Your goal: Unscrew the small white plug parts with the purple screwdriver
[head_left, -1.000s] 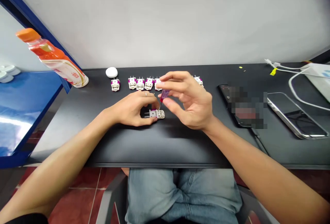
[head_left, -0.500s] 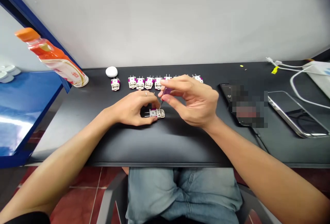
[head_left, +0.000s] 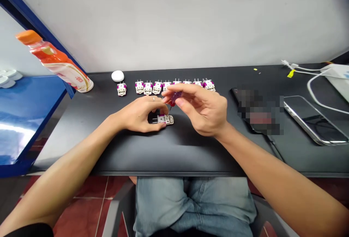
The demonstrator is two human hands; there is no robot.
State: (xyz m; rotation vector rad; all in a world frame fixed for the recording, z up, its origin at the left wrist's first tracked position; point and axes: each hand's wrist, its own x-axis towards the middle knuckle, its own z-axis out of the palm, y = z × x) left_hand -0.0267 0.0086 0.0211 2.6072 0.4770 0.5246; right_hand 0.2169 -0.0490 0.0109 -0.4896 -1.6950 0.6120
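My left hand [head_left: 141, 114] pinches a small white and purple electrical plug [head_left: 165, 119] between thumb and fingers, its metal pins pointing left, on the black table [head_left: 163, 153]. In my right hand [head_left: 205, 109] is a small screwdriver with a purple-red translucent handle [head_left: 175, 98]. Its thin shaft slants down to the plug's top; whether the tip sits in a screw is too small to tell. Behind my hands stands a row of similar white and purple plugs [head_left: 157, 87], some partly covered by my right hand. Another such plug [head_left: 121, 89] sits apart at the left.
A white rounded case [head_left: 117, 76] lies behind the lone plug. An orange bottle [head_left: 58, 62] stands at the back left. To the right are a black phone-like device [head_left: 238, 97] with a cable, a silver-edged phone [head_left: 313, 120] and a white cable [head_left: 311, 84]. A wall closes the back.
My right hand has shifted slightly left and its fingers have turned on the screwdriver handle, showing more of it. My left hand and the plug stay almost where they were.
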